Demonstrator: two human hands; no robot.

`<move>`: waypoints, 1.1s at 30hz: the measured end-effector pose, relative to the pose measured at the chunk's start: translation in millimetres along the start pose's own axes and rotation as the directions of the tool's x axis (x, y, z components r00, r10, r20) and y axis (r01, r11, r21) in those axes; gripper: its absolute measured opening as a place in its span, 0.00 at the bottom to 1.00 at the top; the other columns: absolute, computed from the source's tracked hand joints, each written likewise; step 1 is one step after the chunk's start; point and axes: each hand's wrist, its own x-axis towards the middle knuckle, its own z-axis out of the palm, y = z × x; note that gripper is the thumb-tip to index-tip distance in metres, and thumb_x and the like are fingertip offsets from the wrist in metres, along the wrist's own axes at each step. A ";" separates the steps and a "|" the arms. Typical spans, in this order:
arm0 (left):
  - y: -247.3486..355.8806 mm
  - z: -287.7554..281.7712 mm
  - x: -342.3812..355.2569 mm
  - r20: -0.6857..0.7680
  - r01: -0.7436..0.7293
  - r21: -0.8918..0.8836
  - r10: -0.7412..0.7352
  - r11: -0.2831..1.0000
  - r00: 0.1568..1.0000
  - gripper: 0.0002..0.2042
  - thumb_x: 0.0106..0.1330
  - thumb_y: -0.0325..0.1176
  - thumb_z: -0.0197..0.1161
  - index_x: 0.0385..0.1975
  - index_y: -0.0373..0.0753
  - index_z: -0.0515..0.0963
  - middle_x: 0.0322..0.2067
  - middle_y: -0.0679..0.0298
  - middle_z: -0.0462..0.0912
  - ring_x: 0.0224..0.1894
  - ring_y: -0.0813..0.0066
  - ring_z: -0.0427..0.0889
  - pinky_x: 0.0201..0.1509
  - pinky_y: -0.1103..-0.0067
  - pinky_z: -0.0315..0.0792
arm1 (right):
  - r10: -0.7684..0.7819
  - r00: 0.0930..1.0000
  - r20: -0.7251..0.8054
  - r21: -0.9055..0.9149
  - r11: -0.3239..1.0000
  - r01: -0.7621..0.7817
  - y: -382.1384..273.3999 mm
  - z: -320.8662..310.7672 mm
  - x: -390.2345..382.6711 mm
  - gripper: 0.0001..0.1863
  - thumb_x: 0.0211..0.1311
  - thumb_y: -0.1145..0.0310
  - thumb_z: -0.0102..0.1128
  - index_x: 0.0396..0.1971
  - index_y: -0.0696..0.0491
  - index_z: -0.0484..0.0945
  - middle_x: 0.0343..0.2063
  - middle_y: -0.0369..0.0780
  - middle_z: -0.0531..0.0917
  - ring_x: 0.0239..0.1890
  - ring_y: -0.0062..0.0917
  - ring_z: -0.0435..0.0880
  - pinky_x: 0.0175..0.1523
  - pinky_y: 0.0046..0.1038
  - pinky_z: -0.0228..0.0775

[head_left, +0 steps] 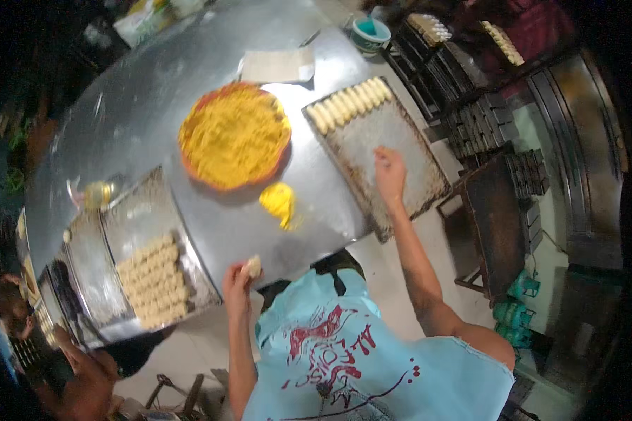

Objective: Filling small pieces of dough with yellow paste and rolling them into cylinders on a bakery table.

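My left hand, at the table's front edge, is closed on a small pale dough piece. My right hand is over the bare middle of a dark-edged baking tray, its fingers curled together; whether anything is inside them is hidden. Along the far end of that tray lies a row of pale finger-shaped dough rolls. Left of the tray stands a round orange-red basin filled with crumbly yellow filling. A bright yellow lump sits on the metal between the basin and me.
On the left, a tray carries several rows of dough pieces, with another tray beside it. A cardboard piece lies behind the basin. Back right stands a bucket; racks hold more trays. Another person is at lower left.
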 end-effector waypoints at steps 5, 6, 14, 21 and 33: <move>8.6 -28.5 4.8 0.170 -0.133 0.214 0.097 0.968 0.981 0.15 0.64 0.21 0.66 0.49 0.33 0.74 0.43 0.59 0.80 0.44 0.69 0.84 0.50 0.76 0.79 | -0.198 0.938 0.285 -0.181 0.950 0.255 -71.4 63.4 -168.1 0.27 0.52 0.82 0.54 0.56 0.55 0.79 0.68 0.56 0.65 0.70 0.54 0.62 0.70 0.43 0.60; 10.5 -34.6 -1.1 0.155 -0.117 0.209 0.086 0.971 0.984 0.15 0.64 0.21 0.66 0.49 0.33 0.74 0.43 0.59 0.80 0.44 0.69 0.84 0.50 0.76 0.79 | -0.195 0.932 0.305 -0.182 0.949 0.258 -83.0 73.6 -178.9 0.27 0.52 0.82 0.54 0.56 0.55 0.79 0.68 0.56 0.65 0.70 0.54 0.62 0.70 0.43 0.60; 15.1 -109.3 -43.4 0.179 -0.010 0.090 -0.006 0.996 0.984 0.14 0.66 0.25 0.64 0.50 0.30 0.79 0.39 0.61 0.83 0.43 0.72 0.85 0.50 0.76 0.77 | -0.157 0.881 0.447 -0.575 0.704 0.417 -100.9 105.1 -198.7 0.36 0.58 0.75 0.53 0.70 0.57 0.61 0.74 0.57 0.47 0.75 0.60 0.44 0.69 0.67 0.46; -23.2 -88.6 -14.3 0.215 -0.101 0.298 0.036 0.949 0.976 0.12 0.66 0.26 0.61 0.46 0.29 0.81 0.35 0.58 0.86 0.35 0.72 0.85 0.41 0.76 0.79 | -0.108 0.872 0.477 -0.535 0.752 0.385 -125.9 90.8 -217.4 0.34 0.58 0.73 0.53 0.68 0.62 0.64 0.74 0.59 0.49 0.76 0.60 0.44 0.70 0.65 0.46; -54.8 50.2 69.6 0.127 -0.170 0.607 0.117 0.776 0.985 0.11 0.63 0.32 0.58 0.38 0.33 0.83 0.28 0.47 0.85 0.32 0.54 0.87 0.37 0.65 0.78 | -0.264 0.789 0.554 -0.440 0.711 0.548 -92.7 78.3 -250.4 0.27 0.61 0.69 0.54 0.63 0.54 0.73 0.75 0.51 0.51 0.76 0.56 0.47 0.71 0.63 0.45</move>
